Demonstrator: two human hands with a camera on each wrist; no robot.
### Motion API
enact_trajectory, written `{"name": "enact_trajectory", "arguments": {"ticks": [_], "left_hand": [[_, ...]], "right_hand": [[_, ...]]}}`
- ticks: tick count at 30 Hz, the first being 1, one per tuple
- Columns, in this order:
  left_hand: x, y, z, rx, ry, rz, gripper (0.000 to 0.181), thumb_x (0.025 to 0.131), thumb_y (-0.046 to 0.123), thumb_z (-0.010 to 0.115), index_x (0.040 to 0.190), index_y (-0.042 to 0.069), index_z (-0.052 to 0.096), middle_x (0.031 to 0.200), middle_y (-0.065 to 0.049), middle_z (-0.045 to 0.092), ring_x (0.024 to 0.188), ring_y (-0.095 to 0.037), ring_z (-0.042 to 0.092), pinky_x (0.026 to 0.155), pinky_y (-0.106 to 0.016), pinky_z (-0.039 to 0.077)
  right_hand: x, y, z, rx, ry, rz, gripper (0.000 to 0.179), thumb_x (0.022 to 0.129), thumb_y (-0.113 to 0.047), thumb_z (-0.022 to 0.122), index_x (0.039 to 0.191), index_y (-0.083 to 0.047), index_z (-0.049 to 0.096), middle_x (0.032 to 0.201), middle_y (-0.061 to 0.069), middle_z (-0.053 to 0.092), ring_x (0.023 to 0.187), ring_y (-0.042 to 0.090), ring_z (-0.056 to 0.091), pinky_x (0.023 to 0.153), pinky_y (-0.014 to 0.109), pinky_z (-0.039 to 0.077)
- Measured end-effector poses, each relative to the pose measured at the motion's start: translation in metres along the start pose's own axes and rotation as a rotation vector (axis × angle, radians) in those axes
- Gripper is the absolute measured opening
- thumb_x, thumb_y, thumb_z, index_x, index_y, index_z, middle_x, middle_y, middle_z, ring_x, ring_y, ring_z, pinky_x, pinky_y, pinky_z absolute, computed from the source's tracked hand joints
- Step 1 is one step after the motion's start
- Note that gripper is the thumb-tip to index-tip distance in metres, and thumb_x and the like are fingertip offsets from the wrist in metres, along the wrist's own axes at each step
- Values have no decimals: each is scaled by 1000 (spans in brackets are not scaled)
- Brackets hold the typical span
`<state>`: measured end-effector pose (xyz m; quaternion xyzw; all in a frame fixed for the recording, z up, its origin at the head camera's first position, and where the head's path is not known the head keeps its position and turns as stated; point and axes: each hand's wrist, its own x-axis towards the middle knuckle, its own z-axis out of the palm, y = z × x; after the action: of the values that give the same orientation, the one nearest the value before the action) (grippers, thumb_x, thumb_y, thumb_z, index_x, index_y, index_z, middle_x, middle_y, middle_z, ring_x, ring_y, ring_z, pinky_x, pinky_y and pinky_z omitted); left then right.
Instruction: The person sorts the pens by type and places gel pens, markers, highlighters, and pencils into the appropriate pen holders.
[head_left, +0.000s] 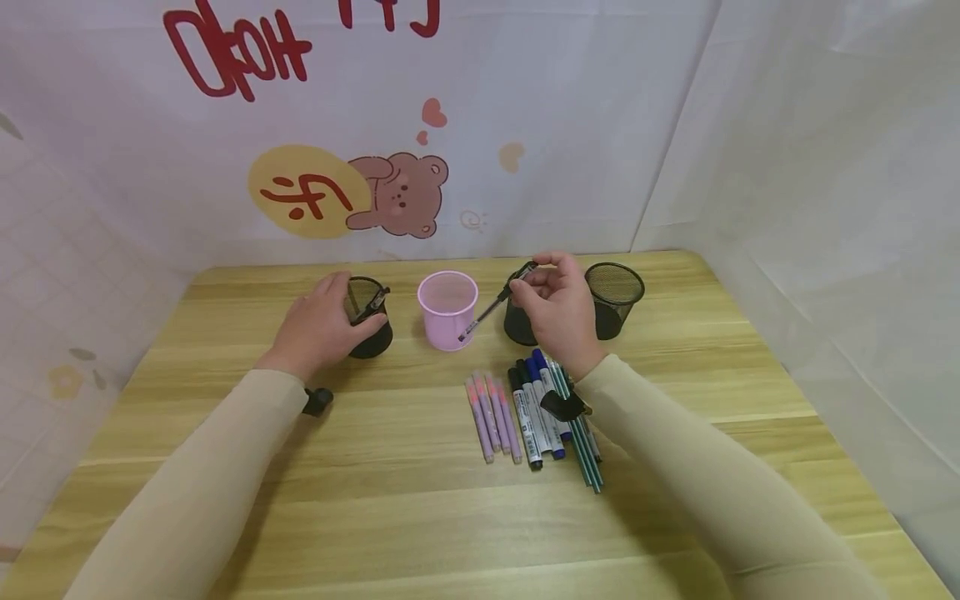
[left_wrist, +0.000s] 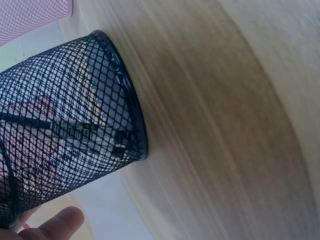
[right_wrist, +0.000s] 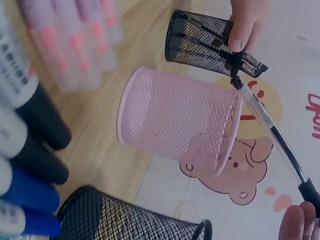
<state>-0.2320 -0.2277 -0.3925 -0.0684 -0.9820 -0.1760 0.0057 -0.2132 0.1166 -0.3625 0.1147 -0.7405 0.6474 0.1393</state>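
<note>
Right hand (head_left: 558, 312) pinching the pen (head_left: 489, 311), left hand (head_left: 315, 325) clamped round the left black cup (head_left: 372, 340). I'd steady that, steepen the pen, clear the pink cup (head_left: 441, 323).

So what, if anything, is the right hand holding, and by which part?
The right hand holds a pen, pinched towards its black upper end.
</note>
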Motion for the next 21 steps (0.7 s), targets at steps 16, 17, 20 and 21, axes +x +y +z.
{"name": "enact_trajectory", "arguments": {"ticks": [16, 17, 20, 21], "left_hand": [[-2, 1, -2, -8, 0, 1, 105, 95, 72, 57, 164, 0, 25, 169, -24, 30, 155, -46, 32, 123, -75, 21], [-2, 1, -2, -7, -2, 0, 105, 95, 72, 57, 164, 0, 25, 169, -24, 30, 155, -46, 31, 123, -75, 21], [-3, 1, -2, -6, -5, -3, 106, 95, 73, 56, 164, -1, 24, 169, -24, 30, 156, -45, 30, 123, -75, 20], [-3, 1, -2, -6, -5, -4, 106, 95, 73, 56, 164, -1, 24, 169, -24, 30, 156, -45, 30, 123, -75, 20]], "right_hand": [[0, -7, 28, 145, 71, -38, 36, 97, 7, 65, 127, 2, 47, 97, 12, 66, 79, 9, 70, 80, 22, 61], [0, -7, 29, 150, 78, -41, 36, 97, 8, 65, 127, 1, 48, 96, 12, 66, 79, 10, 70, 80, 22, 61], [2, -8, 34, 163, 100, -53, 36, 96, 9, 66, 127, 4, 48, 96, 12, 66, 79, 9, 70, 79, 22, 61], [2, -8, 36, 169, 107, -57, 37, 96, 9, 66, 127, 5, 48, 95, 11, 65, 79, 8, 70, 79, 22, 61]]}}
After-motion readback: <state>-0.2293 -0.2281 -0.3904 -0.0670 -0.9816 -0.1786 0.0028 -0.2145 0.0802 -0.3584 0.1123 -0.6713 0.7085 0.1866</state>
